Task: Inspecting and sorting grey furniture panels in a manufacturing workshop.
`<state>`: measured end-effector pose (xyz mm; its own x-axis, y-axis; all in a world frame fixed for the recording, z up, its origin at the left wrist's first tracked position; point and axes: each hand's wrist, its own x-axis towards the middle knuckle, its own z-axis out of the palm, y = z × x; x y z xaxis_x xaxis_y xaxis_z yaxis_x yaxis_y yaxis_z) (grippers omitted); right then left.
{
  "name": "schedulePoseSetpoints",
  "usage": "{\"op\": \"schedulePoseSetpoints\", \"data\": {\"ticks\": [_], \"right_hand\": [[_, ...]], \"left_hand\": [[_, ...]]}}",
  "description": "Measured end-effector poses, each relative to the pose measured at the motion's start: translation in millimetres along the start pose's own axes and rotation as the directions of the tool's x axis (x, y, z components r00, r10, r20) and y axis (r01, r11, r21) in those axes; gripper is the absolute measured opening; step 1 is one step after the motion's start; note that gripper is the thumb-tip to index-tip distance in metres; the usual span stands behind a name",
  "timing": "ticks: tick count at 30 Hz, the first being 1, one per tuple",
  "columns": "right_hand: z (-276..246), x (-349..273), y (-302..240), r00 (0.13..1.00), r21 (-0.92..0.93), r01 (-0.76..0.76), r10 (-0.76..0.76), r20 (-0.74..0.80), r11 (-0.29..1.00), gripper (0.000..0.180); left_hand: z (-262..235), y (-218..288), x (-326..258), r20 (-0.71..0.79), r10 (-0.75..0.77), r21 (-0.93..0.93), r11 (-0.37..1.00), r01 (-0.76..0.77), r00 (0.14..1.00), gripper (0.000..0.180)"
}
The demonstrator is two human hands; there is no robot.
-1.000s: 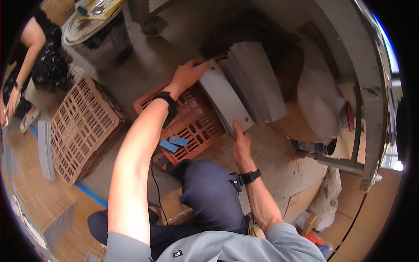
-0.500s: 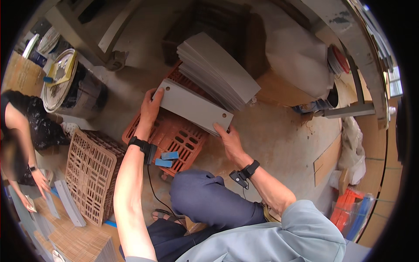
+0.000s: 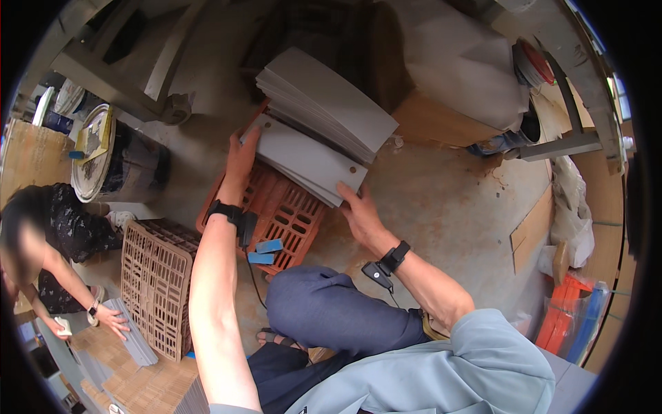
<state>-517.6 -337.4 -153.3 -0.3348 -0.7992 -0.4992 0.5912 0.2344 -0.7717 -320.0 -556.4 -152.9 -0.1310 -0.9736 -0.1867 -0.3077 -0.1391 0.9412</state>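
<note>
Several flat, pale grey rectangular panels point(image 3: 310, 155) with a small round hole near each end of the top one are between my hands. My left hand point(image 3: 241, 162) is closed on their left end, thumb near the hole. My right hand point(image 3: 362, 214) grips the right end, thumb on the near corner. The lower panels fan out slightly toward me. Just beyond lies a taller, fanned stack of similar panels point(image 3: 331, 100). Beneath is an orange plastic crate point(image 3: 293, 228), slatted face up, with two small blue blocks point(image 3: 269, 245) on its near part.
At left, a co-worker's hand point(image 3: 112, 319) rests on grey strips beside a tan slatted crate point(image 3: 155, 283). A paint-smeared bucket point(image 3: 93, 159) stands behind. A cardboard box point(image 3: 441, 127) is at far right, and wrapped orange and blue items point(image 3: 569, 314) lie at right.
The panels in my hands have come up against the far stack, and their lower sheets now spread apart. At left, the co-worker has leaned in and put a hand on the strips.
</note>
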Motion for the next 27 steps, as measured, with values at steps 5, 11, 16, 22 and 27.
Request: {"op": "schedulePoseSetpoints", "data": {"ticks": [5,11,16,22,27], "right_hand": [[4,7,-12,0.996,-0.010,-0.085,0.085,0.032,0.996,0.076],[4,5,-17,0.995,-0.215,-0.100,0.095,-0.037,0.971,0.076],[-1,5,-12,0.988,-0.267,-0.135,0.149,0.030,0.954,0.084],[-59,-28,-30,0.977,-0.481,-0.147,0.204,0.068,0.864,0.059],[-9,-72,-41,0.916,-0.704,0.177,0.147,0.373,0.688,0.030]], "left_hand": [[12,-2,-18,-0.035,-0.113,-0.417,0.904,0.088,0.993,0.087],[54,31,-58,0.299,-0.297,-0.545,0.727,0.418,0.907,0.053],[26,12,-52,0.284,-0.271,-0.499,0.777,0.384,0.919,0.048],[-42,23,-137,0.212,-0.273,-0.407,0.848,0.339,0.938,0.047],[-169,19,-302,0.029,-0.246,-0.395,0.888,0.237,0.969,0.047]]}}
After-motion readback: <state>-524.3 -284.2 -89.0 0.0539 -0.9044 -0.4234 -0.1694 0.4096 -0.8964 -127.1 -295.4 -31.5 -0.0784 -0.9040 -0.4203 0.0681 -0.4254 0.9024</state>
